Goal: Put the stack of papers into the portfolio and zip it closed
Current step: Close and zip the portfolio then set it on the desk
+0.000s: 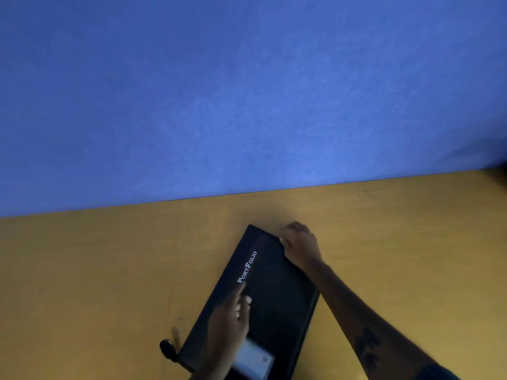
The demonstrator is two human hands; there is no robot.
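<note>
A black portfolio [277,286] with white "PortFolio" lettering lies closed and slanted on the yellow table [96,270]. My left hand [230,319] rests on its cover with the index finger stretched toward the lettering. At the far right corner of the portfolio, my right hand [300,242] has its fingers curled at the edge, apparently pinching the zipper pull, which is hidden under the fingers. No papers show outside the portfolio. A pale card window [253,360] sits on the cover near the bottom edge.
A small black strap or handle end [168,349] sticks out at the portfolio's near left corner. A blue wall [247,91] rises directly behind the table's far edge. Bare yellow table lies to the left and right.
</note>
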